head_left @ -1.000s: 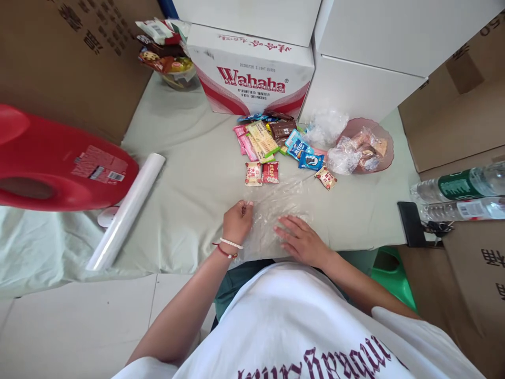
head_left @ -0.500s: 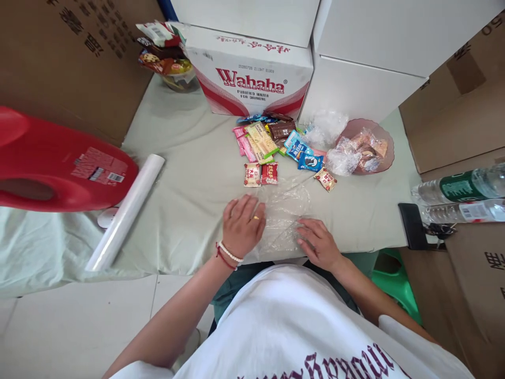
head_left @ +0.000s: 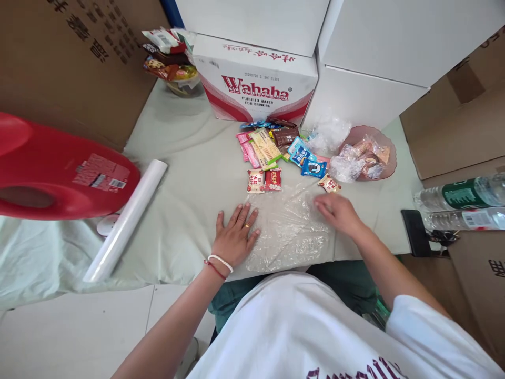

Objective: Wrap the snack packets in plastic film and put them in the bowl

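Observation:
A thin sheet of clear plastic wrap (head_left: 290,237) lies spread and wrinkled on the cloth in front of me. My left hand (head_left: 235,237) rests flat at its left side, fingers spread. At the wrap's upper right, my right hand (head_left: 340,213) is curled with fingers pinched on its edge; the fingertips are partly blurred. Just beyond the wrap sit a cream snack packet (head_left: 256,181) and a red snack packet (head_left: 273,179), side by side. Another cream packet (head_left: 330,183) lies right above my right hand.
Several wrapped snacks (head_left: 265,145) are heaped before a Wahaba-style white-and-red water carton (head_left: 256,89). A pink bowl (head_left: 390,168) holds wrapped pieces beside crumpled plastic. On the left are a white roll (head_left: 126,221) and a red jug (head_left: 71,168); bottles (head_left: 463,195) and a phone (head_left: 415,232) lie right.
My right hand has moved right and away from me, and the plastic wrap is spread wider. My left hand has shifted slightly left and flattened with fingers spread.

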Available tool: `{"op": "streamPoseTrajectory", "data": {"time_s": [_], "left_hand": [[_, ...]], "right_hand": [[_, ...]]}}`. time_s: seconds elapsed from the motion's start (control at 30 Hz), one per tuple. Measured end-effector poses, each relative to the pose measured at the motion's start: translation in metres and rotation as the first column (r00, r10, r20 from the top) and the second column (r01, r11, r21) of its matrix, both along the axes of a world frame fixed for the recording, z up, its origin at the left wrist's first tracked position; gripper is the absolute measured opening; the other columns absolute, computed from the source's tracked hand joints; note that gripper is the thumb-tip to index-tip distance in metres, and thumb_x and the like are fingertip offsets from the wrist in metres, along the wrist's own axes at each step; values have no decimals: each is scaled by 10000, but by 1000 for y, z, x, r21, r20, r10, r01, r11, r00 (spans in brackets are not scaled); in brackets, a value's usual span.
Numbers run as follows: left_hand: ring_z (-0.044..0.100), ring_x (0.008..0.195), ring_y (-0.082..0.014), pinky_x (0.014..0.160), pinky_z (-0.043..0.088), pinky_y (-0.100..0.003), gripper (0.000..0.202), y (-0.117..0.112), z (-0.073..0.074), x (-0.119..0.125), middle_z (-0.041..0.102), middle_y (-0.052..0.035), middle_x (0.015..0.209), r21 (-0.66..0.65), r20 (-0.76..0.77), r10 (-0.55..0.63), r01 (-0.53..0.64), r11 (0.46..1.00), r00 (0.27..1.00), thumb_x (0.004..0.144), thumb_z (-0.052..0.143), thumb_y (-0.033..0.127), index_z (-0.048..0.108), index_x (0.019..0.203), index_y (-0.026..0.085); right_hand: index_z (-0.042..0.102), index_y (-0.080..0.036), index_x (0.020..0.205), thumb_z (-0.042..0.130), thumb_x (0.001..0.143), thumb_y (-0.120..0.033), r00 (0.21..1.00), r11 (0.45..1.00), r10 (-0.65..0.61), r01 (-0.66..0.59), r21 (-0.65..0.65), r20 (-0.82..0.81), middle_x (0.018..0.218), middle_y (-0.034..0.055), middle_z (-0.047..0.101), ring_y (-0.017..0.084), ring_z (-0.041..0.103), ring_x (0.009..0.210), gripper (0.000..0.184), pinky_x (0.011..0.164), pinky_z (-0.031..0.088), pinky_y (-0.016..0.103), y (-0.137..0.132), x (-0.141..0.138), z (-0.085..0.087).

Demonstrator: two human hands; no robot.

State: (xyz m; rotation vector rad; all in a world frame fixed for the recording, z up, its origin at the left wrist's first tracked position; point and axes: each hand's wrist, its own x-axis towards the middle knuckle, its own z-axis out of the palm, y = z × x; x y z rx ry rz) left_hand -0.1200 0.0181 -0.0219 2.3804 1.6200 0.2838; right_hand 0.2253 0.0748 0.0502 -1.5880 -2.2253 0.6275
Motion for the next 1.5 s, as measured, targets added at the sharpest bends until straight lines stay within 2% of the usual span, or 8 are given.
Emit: {"op": "streamPoseTrajectory", "data": {"time_s": [0.2, 0.33, 0.47, 0.67, 0.93, 1.07, 1.23, 1.5], "left_hand": [[365, 1572, -320, 1284, 72, -680, 580, 2, 1, -1, 350, -100, 1702, 2, -9, 0, 0, 1000, 1000, 1062, 392, 461, 401, 1621, 308], [371, 1568, -319, 1285, 86, -679, 577, 1, 0, -2, 355, -102, 1698, 13, 0, 1, -1, 1000, 1000, 1064, 395, 462, 414, 1614, 291], [370, 1569, -309, 1292, 68, -669, 569, 0, 0, -3, 372, -98, 1692, 21, 28, -1, 1, 1000, 1000, 1067, 399, 461, 424, 1609, 289], [370, 1570, -311, 1295, 55, -666, 570, 0, -1, -4, 375, -101, 1692, 29, 47, -9, 8, 1000, 999, 1068, 405, 457, 414, 1614, 294], [385, 1562, -309, 1301, 49, -654, 564, 0, 0, -4, 393, -100, 1683, 37, 56, -5, 3, 999, 998, 1065, 414, 445, 421, 1611, 307], [378, 1565, -315, 1297, 60, -665, 570, 1, 0, -4, 378, -98, 1692, 33, 49, -4, 2, 999, 999, 1061, 416, 436, 413, 1616, 304], [381, 1563, -323, 1290, 69, -674, 577, 1, 0, -3, 368, -111, 1694, 36, 17, -7, 6, 999, 1000, 1064, 407, 444, 410, 1618, 282], [382, 1563, -314, 1298, 54, -652, 566, 0, -2, -4, 379, -103, 1691, 49, 31, -5, 4, 999, 1000, 1066, 409, 450, 425, 1610, 293]], "right_hand": [[619, -146, 1418, 484, 998, -229, 947, 985, -99, 49, 167, 304, 1392, 177, 624, 363, 483, 1295, 449, 1066, 429, 486, 164, -69, 11], [500, -114, 1531, 593, 965, -289, 909, 990, 3, -62, 127, 417, 1474, 203, 545, 392, 413, 1341, 600, 1101, 388, 528, 208, -94, 4], [614, -105, 1351, 564, 975, -387, 897, 984, -75, -3, 176, 436, 1378, 246, 583, 440, 412, 1334, 473, 1099, 351, 620, 208, -91, 1], [581, -130, 1302, 521, 958, -650, 914, 921, -354, 305, 242, 196, 1265, 213, 618, 426, 495, 1241, 626, 1047, 418, 638, 230, -80, 5], [631, -106, 1228, 757, 816, -602, 837, 898, -441, 412, 157, 325, 1303, 260, 577, 444, 478, 1268, 657, 1019, 455, 634, 212, -59, -8], [605, -115, 1314, 608, 967, -528, 898, 927, -341, 271, 259, 279, 1335, 245, 579, 418, 467, 1291, 539, 1054, 438, 583, 190, -94, 1], [540, -96, 1408, 655, 935, -591, 926, 982, -191, 180, 64, 327, 1353, 238, 619, 420, 483, 1306, 694, 1072, 448, 559, 176, -158, -1], [481, -98, 1465, 700, 915, -498, 907, 954, -290, 299, 19, 305, 1451, 268, 553, 434, 494, 1324, 715, 1034, 489, 574, 148, -167, -21]]}}
